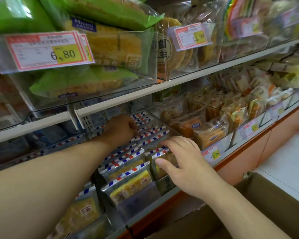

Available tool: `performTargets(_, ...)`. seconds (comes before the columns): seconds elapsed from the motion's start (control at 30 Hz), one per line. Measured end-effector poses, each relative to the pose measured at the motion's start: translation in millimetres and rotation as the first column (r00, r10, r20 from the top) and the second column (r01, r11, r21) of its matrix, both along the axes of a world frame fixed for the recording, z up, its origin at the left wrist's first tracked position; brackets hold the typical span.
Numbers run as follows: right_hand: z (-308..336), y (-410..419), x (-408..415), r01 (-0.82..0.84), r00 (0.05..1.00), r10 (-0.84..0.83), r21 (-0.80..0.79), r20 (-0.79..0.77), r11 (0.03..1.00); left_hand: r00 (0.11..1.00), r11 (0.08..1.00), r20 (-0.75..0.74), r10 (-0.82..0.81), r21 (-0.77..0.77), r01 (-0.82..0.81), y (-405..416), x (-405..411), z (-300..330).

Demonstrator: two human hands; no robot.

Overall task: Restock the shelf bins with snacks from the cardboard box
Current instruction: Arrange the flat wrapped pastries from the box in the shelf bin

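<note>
Clear snack packets (128, 171) with red-and-blue striped top edges stand in rows in a clear shelf bin (140, 202) on the lower shelf. My left hand (120, 131) reaches deep under the upper shelf, its fingers curled over the packets at the back of the row. My right hand (181, 159) is at the bin's right front; its fingers lie over the packet tops and its thumb presses a packet's front face, pinching them. The open cardboard box (267, 202) sits low at the right, under my right forearm; its inside is mostly hidden.
The white upper shelf edge (162, 87) runs just above my left hand, carrying bins of green-wrapped cakes (86, 81) and price tags (47, 50). Bins of other wrapped pastries (209, 133) fill the lower shelf to the right. White floor (290, 161) lies at the far right.
</note>
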State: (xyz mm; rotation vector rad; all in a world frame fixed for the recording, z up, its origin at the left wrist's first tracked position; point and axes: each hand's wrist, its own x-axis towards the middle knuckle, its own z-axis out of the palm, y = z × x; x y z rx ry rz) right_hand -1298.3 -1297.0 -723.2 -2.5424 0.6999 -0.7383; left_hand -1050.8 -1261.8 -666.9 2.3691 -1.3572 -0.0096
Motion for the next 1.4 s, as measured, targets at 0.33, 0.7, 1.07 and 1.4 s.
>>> performTargets(0.33,1.8,4.1,6.4,0.025,0.998,-0.030,-0.073,-0.064,0.997,0.993,0.991,-0.003,-0.116,-0.070,0.116,15.8,-2.3,-8.4)
performTargets(0.7,2.1,1.3,0.8,0.011,0.999,-0.010,0.013,-0.038,1.000,0.980,0.977,0.044,-0.195,0.094,0.191,2.1,-11.7,-1.2)
performTargets(1.07,3.7,2.0,2.1,0.026,0.999,-0.025,0.015,-0.046,1.000,0.987,0.993,-0.107,-0.118,-0.035,0.115,3.5,-7.7,-7.3)
performTargets(1.4,2.3,0.2,14.1,0.098,0.986,-0.115,-0.133,-0.124,0.986,0.980,0.990,-0.141,-0.140,-0.013,0.140,9.2,-20.3,0.2)
